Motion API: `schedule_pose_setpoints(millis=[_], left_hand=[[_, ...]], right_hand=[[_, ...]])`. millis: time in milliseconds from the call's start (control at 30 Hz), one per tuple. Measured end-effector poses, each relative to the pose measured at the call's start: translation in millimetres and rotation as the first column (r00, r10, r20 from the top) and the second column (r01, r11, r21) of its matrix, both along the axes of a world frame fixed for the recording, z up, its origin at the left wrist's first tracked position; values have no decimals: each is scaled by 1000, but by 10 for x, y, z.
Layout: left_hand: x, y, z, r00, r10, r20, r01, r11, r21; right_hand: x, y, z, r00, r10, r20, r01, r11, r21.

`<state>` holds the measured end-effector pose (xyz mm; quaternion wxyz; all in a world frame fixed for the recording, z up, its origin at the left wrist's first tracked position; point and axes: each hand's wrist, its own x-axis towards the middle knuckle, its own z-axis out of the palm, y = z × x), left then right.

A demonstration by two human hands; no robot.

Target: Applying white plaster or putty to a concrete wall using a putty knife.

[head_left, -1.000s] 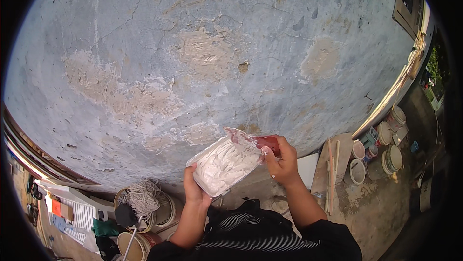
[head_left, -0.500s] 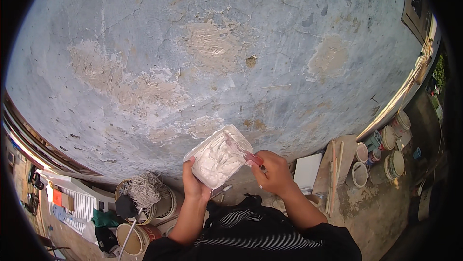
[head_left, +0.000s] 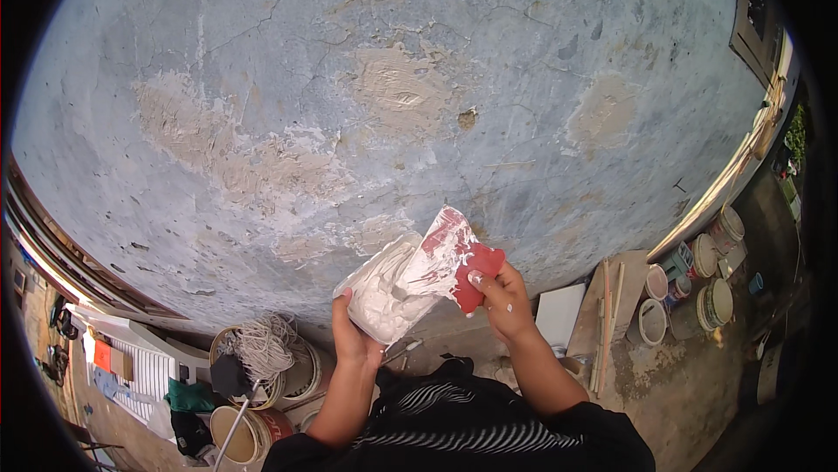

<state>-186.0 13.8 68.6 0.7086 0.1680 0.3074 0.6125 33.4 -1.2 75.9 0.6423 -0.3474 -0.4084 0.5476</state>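
Right hand [head_left: 507, 306] | red scraper [head_left: 478, 270] gripped, blade leftward | left hand [head_left: 354, 341] | putty tray [head_left: 381, 337]

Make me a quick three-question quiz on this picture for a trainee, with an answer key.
1. True or false: the left hand supports the white tray of pale paste.
2. Which holds the red scraper? A) the left hand B) the right hand C) neither hand
3. Fill in the blank: the tangled pale cord lies toward the person's ____ side.

Key: 1. True. 2. B. 3. Left.
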Motion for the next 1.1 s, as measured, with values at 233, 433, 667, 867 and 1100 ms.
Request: schedule_pose_setpoints(millis=[233,433,667,867,1100], left_hand=[[-85,-51,16,998,46,45,-46,999,7],[-100,-33,-43,998,31,49,-32,999,19],[-156,-37,-112,996,58,65,-58,998,-1],[-223,-20,-158,994,69,84,-71,997,29],[-274,-2,-203,993,71,92,-73,997,26]], right_hand=[[194,56,306,945,-220,-244,255,959,125],[311,335,502,739,-672,-43,558,576,597],[385,626,723,227,-971,72,202,119,972],[228,766,766,57,-995,87,6,87,996],[1,973,650,-50,-980,193,-81,197,977]])
